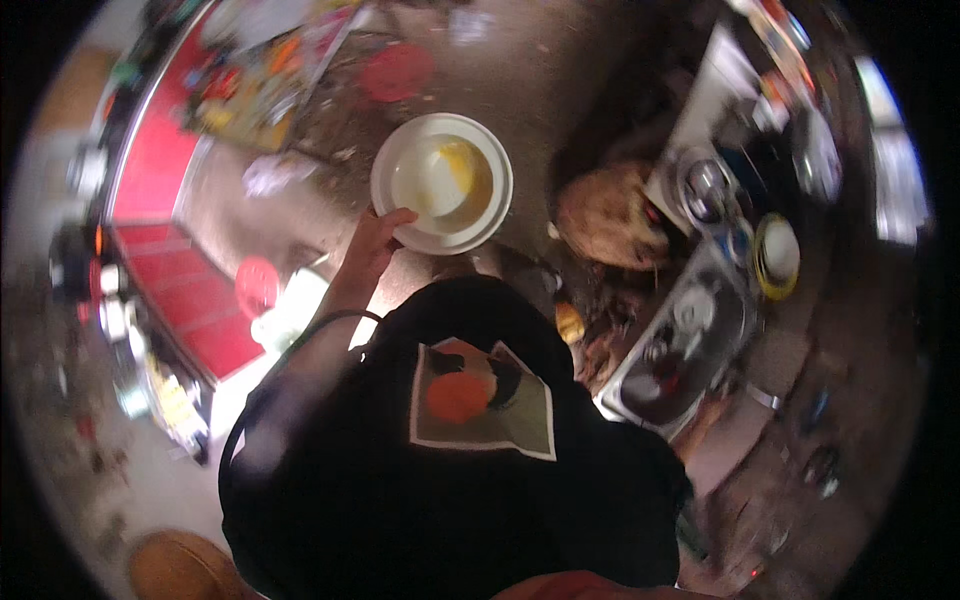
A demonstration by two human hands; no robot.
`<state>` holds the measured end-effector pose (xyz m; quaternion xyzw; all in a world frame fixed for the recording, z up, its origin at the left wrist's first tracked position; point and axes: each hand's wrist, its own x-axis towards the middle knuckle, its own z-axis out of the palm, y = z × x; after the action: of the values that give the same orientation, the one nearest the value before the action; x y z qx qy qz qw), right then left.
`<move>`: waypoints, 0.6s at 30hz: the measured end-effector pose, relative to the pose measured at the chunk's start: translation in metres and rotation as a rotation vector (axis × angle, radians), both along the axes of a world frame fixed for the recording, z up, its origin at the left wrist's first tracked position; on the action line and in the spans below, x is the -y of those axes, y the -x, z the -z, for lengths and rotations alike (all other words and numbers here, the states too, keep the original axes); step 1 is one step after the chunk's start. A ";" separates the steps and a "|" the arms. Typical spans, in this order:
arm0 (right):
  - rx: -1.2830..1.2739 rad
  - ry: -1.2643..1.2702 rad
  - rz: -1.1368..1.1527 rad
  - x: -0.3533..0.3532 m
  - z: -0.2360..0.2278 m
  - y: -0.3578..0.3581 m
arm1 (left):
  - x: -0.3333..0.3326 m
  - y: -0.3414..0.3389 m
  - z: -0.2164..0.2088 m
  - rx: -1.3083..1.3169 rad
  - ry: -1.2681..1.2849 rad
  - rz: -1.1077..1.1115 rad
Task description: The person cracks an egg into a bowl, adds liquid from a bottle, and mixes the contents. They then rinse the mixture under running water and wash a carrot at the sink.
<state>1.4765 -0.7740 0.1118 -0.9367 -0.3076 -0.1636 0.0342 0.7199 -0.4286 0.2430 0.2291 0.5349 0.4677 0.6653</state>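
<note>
Your left hand [375,242] grips the lower-left rim of the round white bowl [412,175] at upper centre, well up-left of the sink [638,392] at lower right; your right hand's hold is too blurred to tell.

No lettering, number or sign can be read. The print [462,398] on the black shirt [440,510], nearer the body than the left hand [376,242], is a picture; the colourful clutter [285,60] beyond that hand is too blurred to read.
</note>
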 end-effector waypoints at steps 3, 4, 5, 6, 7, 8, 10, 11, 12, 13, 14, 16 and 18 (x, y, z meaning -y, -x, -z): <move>-0.012 0.133 0.014 -0.055 -0.012 0.043 | 0.046 0.086 0.000 -0.028 0.040 -0.182; -0.030 0.207 0.000 -0.077 -0.014 0.063 | 0.067 0.114 0.002 -0.035 0.063 -0.222; -0.047 0.289 -0.016 -0.101 -0.017 0.085 | 0.089 0.142 0.004 -0.197 -0.067 -0.170; -0.063 0.364 -0.037 -0.125 -0.018 0.110 | 0.110 0.168 0.006 -0.277 -0.131 -0.178; -0.069 0.465 -0.093 -0.153 -0.020 0.134 | 0.130 0.193 0.008 -0.198 -0.185 -0.254; -0.063 0.567 -0.159 -0.180 -0.020 0.161 | 0.150 0.215 0.011 -0.026 -0.185 -0.394; 0.012 0.789 -0.339 -0.239 -0.023 0.216 | 0.182 0.245 0.018 0.082 -0.151 -0.638; 0.071 0.897 -0.442 -0.271 -0.026 0.244 | 0.195 0.258 0.020 0.014 -0.108 -0.744; 0.257 1.048 -0.576 -0.303 -0.029 0.275 | 0.208 0.271 0.021 -0.051 -0.059 -0.844; 0.264 1.041 -0.712 -0.337 -0.033 0.305 | 0.221 0.283 0.021 -0.014 -0.057 -0.905; 0.317 1.050 -0.823 -0.372 -0.037 0.339 | 0.234 0.290 0.023 -0.008 -0.033 -0.991; -0.005 0.749 -0.933 -0.434 -0.041 0.418 | 0.261 0.304 0.027 0.007 -0.125 -1.112; -0.703 0.361 -0.833 -0.490 -0.051 0.501 | 0.284 0.318 0.037 -0.221 0.016 -1.160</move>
<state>0.9760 -0.2842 0.1628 -0.7256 -0.6439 0.2399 0.0354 0.4016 -0.7122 0.2057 -0.0585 0.6425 0.7245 0.2426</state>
